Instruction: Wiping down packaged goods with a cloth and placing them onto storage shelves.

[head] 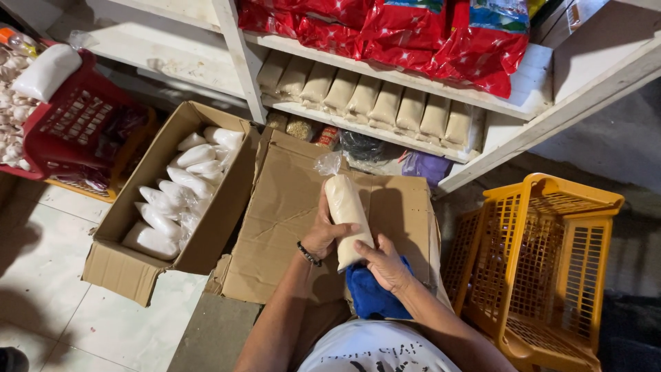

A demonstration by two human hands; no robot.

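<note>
Seen from above, a person's two bare hands meet near the centre of the frame over a flattened cardboard box flap. The left hand, with a dark bracelet at the wrist, is wrapped around the side of a long clear plastic bag of pale grain, fingers closed on it. The right hand presses against the bag's lower end with its thumb and fingers, also clamped on it, while a blue cloth lies bunched just beneath that hand. The bag stands nearly upright in the picture, its knotted top pointing toward the shelves. To the left, touching the flap's edge, sits an open cardboard box holding white filled bags. In the upper left a red basket holds more goods. Across the top, white wooden shelves carry a row of matching pale bags and red packets above them. At the lower right an orange plastic crate stands close beside the right forearm. Bare tiled floor lies open at the lower left.
</note>
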